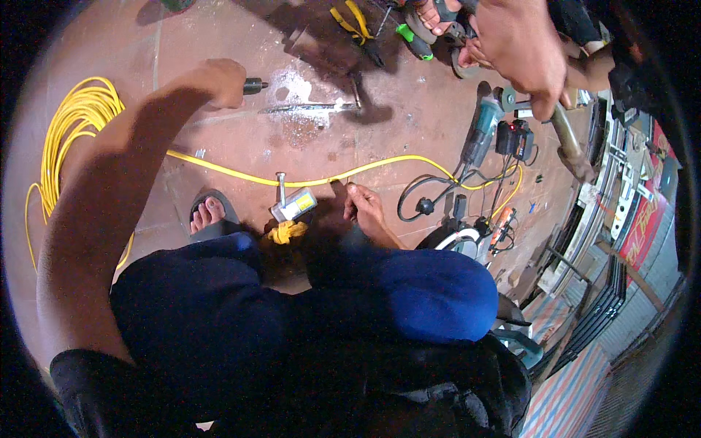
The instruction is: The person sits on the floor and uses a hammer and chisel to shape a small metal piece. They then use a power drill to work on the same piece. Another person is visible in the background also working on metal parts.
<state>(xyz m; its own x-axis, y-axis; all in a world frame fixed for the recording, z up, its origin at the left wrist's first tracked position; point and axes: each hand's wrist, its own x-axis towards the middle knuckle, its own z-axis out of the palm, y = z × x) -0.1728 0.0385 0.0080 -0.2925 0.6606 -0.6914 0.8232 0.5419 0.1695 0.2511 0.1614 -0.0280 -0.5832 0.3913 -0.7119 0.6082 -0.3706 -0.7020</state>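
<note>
Fingers of left hand (223,84) clenched round black-ended tool (253,86); right hand (369,213) curled, contents untellable — yellow cable (244,175) on floor (401,131): tugging might dislodge bolt-like metal piece (282,191).

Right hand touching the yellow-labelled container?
Apart: the head view shows a shadowed gap between the right hand and the yellow-labelled container to its left.
</note>
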